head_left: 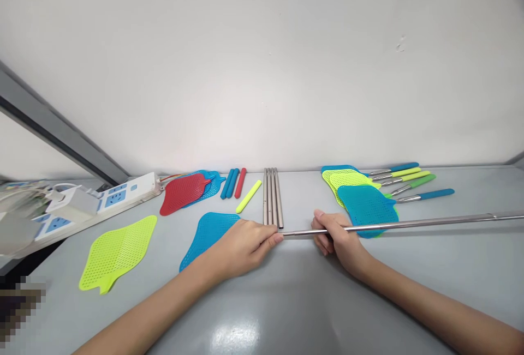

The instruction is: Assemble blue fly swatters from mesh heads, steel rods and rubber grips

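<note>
My left hand [251, 243] is closed around the neck end of a blue fly swatter head [213, 232], whose mesh shows behind my wrist. From its fingertips a thin extended telescopic metal rod [426, 224] runs out to the right edge of the view. The joint between head and rod is hidden in the fingers. My right hand [338, 238] is wrapped round the rod a short way along it. Just behind my left hand, several short metal rods [269, 197] lie side by side.
Left of the rods are blue grips [230, 183], a red grip [240, 182] and a yellow grip [249, 197]. A red swatter head [184, 194] overlaps blue ones; a yellow head [118, 254] lies front left. Assembled swatters [368, 205] lie right. A power strip [135, 191] runs along the left.
</note>
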